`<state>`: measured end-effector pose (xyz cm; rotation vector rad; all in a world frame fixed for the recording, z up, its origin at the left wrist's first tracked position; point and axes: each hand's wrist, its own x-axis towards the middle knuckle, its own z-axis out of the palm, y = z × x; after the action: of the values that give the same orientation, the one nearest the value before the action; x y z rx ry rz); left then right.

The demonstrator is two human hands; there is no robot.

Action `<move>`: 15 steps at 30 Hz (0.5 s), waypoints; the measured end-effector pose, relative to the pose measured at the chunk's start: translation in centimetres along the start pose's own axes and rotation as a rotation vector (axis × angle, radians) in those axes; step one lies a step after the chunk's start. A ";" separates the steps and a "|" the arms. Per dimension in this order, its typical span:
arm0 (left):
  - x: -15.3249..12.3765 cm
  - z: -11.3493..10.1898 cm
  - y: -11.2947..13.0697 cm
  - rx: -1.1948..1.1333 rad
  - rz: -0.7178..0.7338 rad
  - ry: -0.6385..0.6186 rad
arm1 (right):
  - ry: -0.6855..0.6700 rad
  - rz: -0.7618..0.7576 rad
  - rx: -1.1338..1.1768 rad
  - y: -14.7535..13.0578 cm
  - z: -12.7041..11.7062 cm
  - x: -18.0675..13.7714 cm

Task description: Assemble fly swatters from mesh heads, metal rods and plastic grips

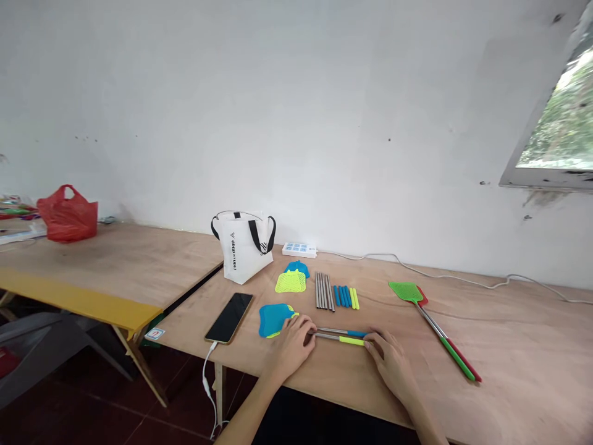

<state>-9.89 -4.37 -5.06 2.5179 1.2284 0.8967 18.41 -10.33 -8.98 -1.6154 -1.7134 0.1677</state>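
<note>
Two fly swatters lie side by side on the table in front of me. One has a blue head (274, 319) and a blue grip (356, 334). The other has a yellow grip (352, 340), and its yellow head shows only at the edges under the blue one. My left hand (296, 341) is closed around the necks and shafts close to the heads, which it partly covers. My right hand (389, 357) has its fingers bent around the grip ends at the other side. Thin metal shafts (330, 336) run between the hands.
Behind the hands lie yellow and blue swatter heads (291, 282), several metal tubes (324, 292) and blue and yellow grips (346, 297). Green and red swatters (437, 327) rest at right. A phone (230, 317), white bag (245, 250) and power strip (299, 250) are also on the table.
</note>
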 end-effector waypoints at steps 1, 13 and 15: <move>0.0 0.1 -0.1 0.001 -0.031 0.009 | 0.011 0.004 -0.005 0.1 0.0 0.0; 0.1 0.3 -0.5 -0.049 -0.049 0.005 | 0.106 0.046 -0.116 2.2 1.0 -0.2; 0.3 0.1 -0.6 -0.060 -0.053 0.012 | 0.105 0.019 -0.109 2.4 1.1 -0.2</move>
<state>-10.06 -3.80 -5.29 2.4255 1.2467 0.9239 19.66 -9.65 -11.16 -1.6895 -1.6526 -0.0019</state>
